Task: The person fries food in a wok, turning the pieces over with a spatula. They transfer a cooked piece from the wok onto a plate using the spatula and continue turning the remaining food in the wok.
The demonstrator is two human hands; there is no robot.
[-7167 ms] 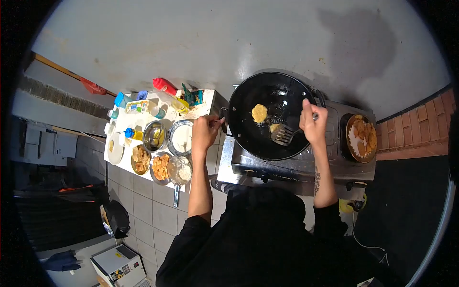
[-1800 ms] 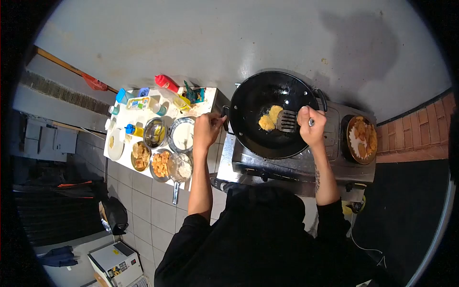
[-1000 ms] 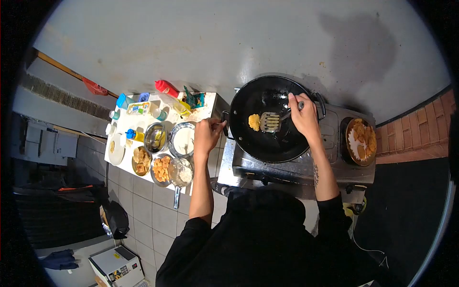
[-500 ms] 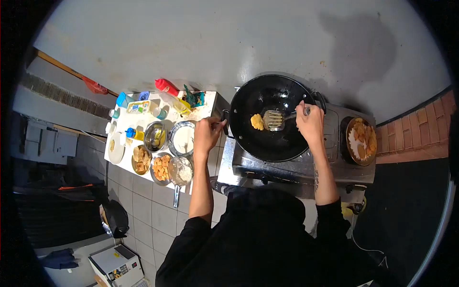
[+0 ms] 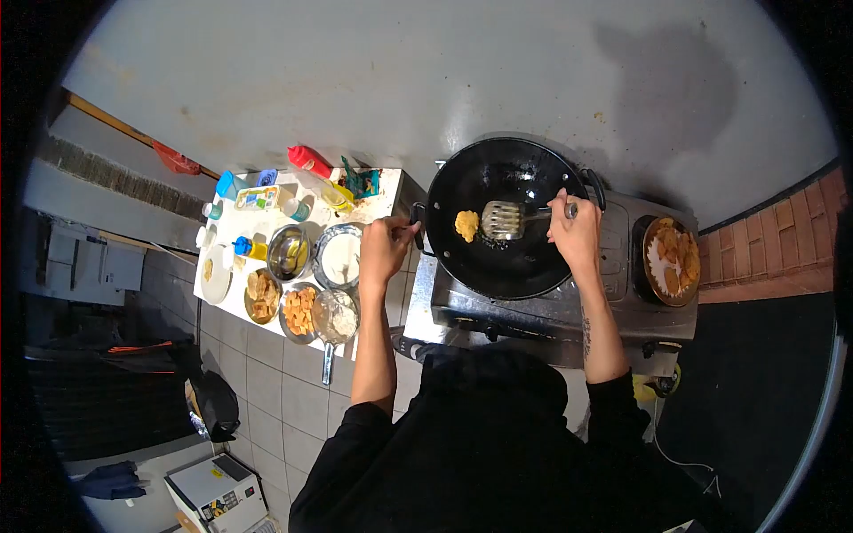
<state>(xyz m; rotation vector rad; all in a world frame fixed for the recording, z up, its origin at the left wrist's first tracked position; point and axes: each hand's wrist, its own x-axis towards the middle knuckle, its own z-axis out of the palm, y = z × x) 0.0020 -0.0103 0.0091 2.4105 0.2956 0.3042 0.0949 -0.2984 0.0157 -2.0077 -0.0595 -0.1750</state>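
A large black wok (image 5: 533,266) sits on the steel stove. My left hand (image 5: 387,244) grips the wok's left handle with its fingertips. In my right hand (image 5: 574,222) is the handle of a slotted spatula (image 5: 503,220), whose metal head lies low inside the wok. Just left of the spatula head is a yellow fried piece (image 5: 466,226). A second piece seen earlier is not visible now; whether it lies under the spatula I cannot tell.
To the right on the stove (image 5: 613,306) stands a plate of fried pieces (image 5: 673,256). The white table (image 5: 249,313) at the left holds a bowl of white mixture (image 5: 340,258), a strainer (image 5: 335,317), a bowl of orange-brown pieces (image 5: 300,311), and a red bottle (image 5: 308,161).
The spatula has moved slightly left with my right hand, and the yellow piece has shifted left too. Two pieces showed 1.8 s ago; one shows now. My left hand has stayed at the handle.
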